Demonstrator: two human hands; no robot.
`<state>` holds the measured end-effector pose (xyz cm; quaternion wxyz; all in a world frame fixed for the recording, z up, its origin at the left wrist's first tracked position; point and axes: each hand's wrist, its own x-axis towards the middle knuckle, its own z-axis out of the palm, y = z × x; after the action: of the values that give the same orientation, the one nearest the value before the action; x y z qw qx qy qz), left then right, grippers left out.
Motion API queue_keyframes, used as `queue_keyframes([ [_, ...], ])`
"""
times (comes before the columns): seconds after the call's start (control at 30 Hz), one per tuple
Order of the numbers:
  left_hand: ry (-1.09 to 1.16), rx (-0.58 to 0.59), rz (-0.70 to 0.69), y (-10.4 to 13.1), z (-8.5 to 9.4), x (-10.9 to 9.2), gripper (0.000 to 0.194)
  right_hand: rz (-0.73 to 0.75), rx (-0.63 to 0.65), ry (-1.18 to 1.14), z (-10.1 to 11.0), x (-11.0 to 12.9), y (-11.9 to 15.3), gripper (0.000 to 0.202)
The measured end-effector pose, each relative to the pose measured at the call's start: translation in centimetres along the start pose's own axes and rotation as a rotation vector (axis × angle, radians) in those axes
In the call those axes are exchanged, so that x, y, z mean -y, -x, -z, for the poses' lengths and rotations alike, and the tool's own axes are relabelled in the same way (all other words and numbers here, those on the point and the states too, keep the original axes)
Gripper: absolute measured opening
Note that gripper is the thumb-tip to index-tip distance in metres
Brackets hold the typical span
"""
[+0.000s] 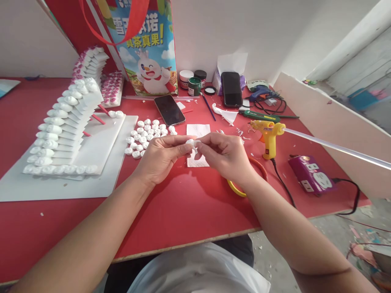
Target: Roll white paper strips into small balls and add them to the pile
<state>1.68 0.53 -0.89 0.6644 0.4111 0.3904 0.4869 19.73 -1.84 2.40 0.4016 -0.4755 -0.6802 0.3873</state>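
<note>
Above a white tissue [198, 162], both hands meet at a small white rosette [191, 142]. My left hand [161, 156] pinches its left side between thumb and fingers. On the other side, my right hand [226, 155] is closed on a short loose strip of the same rosette. Fingertips cover part of it. Just beyond my left hand lie several finished-looking white rosettes [143, 139] in a loose group. Farther left stands a curved, stepped white model [69, 118] edged with rows of such rosettes, on a white board [100, 158].
A yellow glue gun [269, 138] with a long clear stick stands right, near a purple power socket [313, 174]. A yellow tape ring [236, 190] lies under my right forearm. Two phones [169, 110], paint jars [194, 86] and a printed bag [146, 53] are behind.
</note>
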Motion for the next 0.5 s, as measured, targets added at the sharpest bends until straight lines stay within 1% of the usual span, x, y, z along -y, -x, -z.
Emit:
queue_keyframes([
  [0.1,-0.045,-0.011,-0.039,0.03,0.01,0.08,0.029,-0.078,-0.002,-0.083,0.23,0.24,-0.21,0.022],
  [0.2,-0.112,-0.019,-0.085,0.13,0.02,0.17,0.028,-0.125,-0.036,-0.075,0.3,0.32,-0.29,0.021],
  [0.3,-0.198,-0.029,-0.153,0.32,-0.02,0.08,0.03,-0.106,-0.038,-0.027,0.26,0.19,-0.22,0.02],
  [0.4,-0.284,-0.017,-0.231,0.57,-0.11,-0.22,0.031,-0.046,-0.021,0.036,0.32,-0.02,-0.13,0.017],
  [0.5,-0.421,0.002,-0.37,0.77,-0.12,-0.47,0.026,-0.006,0.015,0.054,0.53,-0.31,-0.18,0.016],
])
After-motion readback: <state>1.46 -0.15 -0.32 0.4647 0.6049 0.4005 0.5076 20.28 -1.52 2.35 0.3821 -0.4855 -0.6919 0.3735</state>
